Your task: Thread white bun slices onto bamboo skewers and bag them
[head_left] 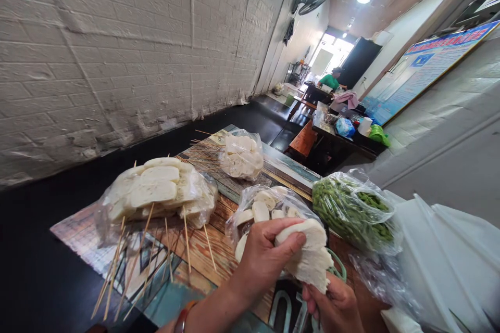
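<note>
My left hand (269,247) is closed on a thick, soft white slice (308,250) of bread-like food, thumb across its near face. At its torn-looking lower edge, my right hand (332,302) has its fingers pinched together; whatever sits between them is hidden. Behind the slice lies an open clear bag (261,208) of similar white rounds. To the left, a heap of white oval pieces (154,187) rests in clear plastic, with wooden skewers (186,239) sticking out toward me. Farther back is a smaller bagged bunch (242,155) of skewered white pieces.
A clear bag of green vegetables (353,208) stands at the right, beside white plastic containers (449,250). Everything rests on a patterned tabletop (230,218). A brick-patterned wall (136,52) runs along the left. A person in green (330,81) sits far back, near cluttered tables.
</note>
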### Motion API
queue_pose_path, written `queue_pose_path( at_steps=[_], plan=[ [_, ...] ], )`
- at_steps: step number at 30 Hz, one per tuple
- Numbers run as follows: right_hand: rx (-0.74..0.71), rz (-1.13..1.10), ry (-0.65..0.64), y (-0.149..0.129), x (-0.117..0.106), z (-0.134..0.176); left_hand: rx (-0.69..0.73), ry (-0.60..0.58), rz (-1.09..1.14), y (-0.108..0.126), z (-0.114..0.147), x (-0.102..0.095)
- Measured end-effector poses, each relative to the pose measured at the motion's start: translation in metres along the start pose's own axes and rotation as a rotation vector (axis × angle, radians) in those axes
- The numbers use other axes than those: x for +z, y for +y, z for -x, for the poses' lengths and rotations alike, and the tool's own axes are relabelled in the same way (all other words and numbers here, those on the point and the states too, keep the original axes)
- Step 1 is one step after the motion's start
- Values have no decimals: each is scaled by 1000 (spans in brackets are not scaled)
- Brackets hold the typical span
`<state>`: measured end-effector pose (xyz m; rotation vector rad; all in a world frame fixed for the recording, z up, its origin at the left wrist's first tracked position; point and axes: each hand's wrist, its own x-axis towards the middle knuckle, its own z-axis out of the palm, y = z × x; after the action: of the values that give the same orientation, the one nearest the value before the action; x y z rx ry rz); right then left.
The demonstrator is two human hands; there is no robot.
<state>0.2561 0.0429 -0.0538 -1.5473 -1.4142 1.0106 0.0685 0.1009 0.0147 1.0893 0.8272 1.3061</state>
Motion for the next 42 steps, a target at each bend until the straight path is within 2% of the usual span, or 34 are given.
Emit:
queue_pose_path(
  at_steps=[9,20,26,30,34,42],
  plan=[
    [-24,83,33,-4,-2,0,-98,-39,114,-3,0,1],
    [5,77,32,-3,-1,-2,-87,-3,171,-7,-3,-2],
    [-61,36,69,-4,-3,-4,-78,-14,151,-7,-2,-3],
    [-111,87,27,-4,-6,-5,-57,-10,103,-6,-2,-2],
    [-68,116,63,-3,-4,-2,-70,-6,106,-6,-1,-1],
    [-14,17,56,-8,3,2,-96,-37,146,-9,-2,0]
  ],
)
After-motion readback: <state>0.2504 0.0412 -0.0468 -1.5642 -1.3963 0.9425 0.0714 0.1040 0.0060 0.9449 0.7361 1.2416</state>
